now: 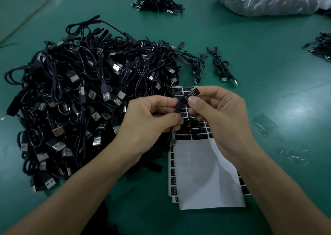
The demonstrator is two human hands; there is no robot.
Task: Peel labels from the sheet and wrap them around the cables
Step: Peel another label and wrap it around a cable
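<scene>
**Label meeting cable at my fingertips**

I am pinching the black cable (pixel 178 107) between the thumb and forefinger of my left hand (pixel 152 122), and my right hand (pixel 225 120) is pinching the printed label (pixel 190 94) just beside it. The label is lying slantwise, its long axis rising from my left fingertips toward the upper right, so my right hand is nearer for rolling it round. Both are hovering over the label sheet (pixel 197 136), beside the pile of cables (pixel 80 91).

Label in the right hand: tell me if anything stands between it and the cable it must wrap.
Nothing visible does. The label, pinched by the right hand, meets the black cable piece that the left hand holds. The label sheet lies beneath both hands, not between them.
</scene>
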